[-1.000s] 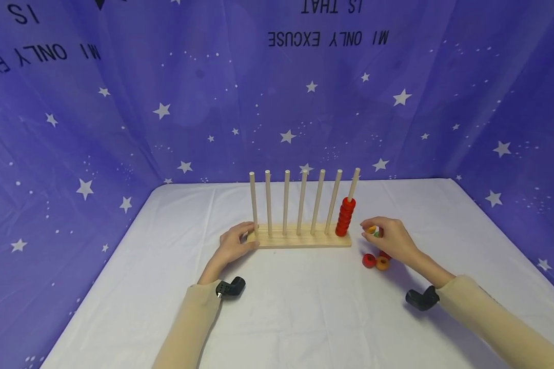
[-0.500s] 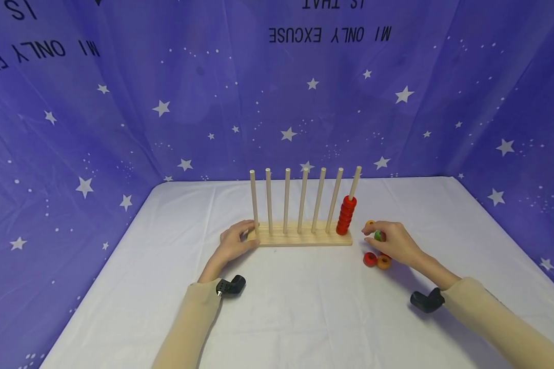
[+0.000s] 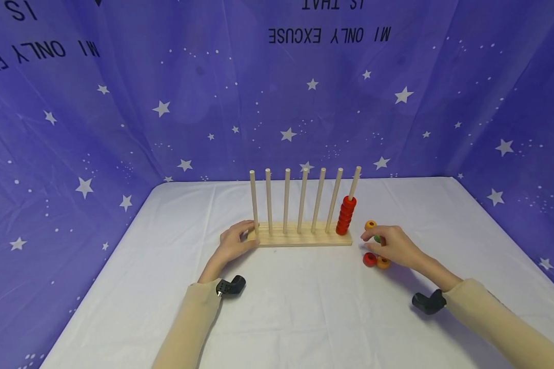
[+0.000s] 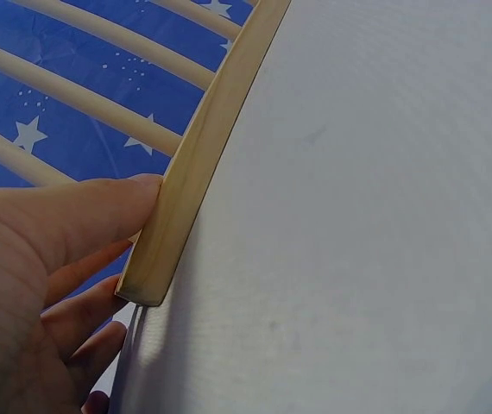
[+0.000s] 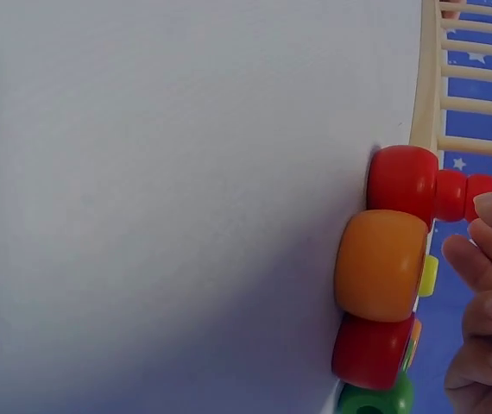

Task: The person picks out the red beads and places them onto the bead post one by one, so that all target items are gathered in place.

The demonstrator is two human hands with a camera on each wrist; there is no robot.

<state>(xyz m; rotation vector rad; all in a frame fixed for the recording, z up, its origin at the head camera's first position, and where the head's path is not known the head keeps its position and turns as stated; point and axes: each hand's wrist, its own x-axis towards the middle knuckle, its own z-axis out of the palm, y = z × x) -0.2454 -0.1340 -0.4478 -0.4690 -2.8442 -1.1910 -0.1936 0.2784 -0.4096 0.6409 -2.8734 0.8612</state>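
Note:
A wooden peg rack [image 3: 304,239] with several upright pegs stands mid-table; red beads [image 3: 344,220] are stacked on its rightmost peg. My left hand [image 3: 234,242] grips the rack's left end, thumb at the front edge and fingers behind, as the left wrist view also shows. Over a loose cluster of beads to the right hovers my right hand [image 3: 395,247], thumb and forefinger apart with nothing between them. Around it lie a red bead [image 3: 370,260], an orange bead [image 3: 383,263], a yellow-orange bead [image 3: 371,225] and a partly hidden green bead [image 5: 375,398].
A white cloth [image 3: 295,312] covers the table. Purple starred fabric [image 3: 240,92] hangs behind and along both sides. In the right wrist view a dark red bead [image 5: 371,352] sits between the orange and green ones, and a yellow bead [image 5: 428,276] shows behind.
My right hand has dropped slightly towards me, uncovering more of the yellow-orange bead at the back. My left hand and the rack stay put.

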